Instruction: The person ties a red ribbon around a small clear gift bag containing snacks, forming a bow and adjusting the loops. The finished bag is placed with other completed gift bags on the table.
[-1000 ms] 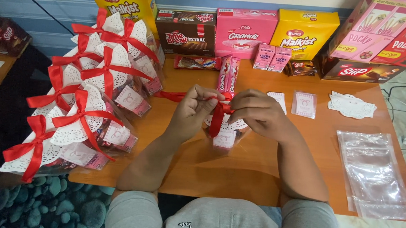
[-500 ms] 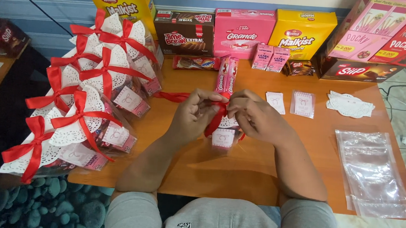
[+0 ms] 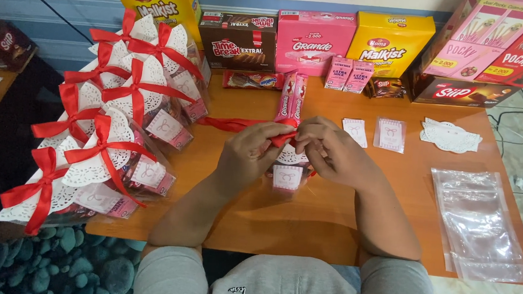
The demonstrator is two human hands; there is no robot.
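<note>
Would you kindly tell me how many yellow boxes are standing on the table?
2. One yellow box stands at the back left, behind the ribboned bags; the other yellow box stands right of the pink box. The bags may hide more.

Both forearms angled inward, left hand (image 3: 250, 154) and right hand (image 3: 333, 153) close together, fingers (image 3: 311, 132) curled, pinching.

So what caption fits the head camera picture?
Both hands, left hand and right hand, tie red ribbon on a gift bag.
</note>
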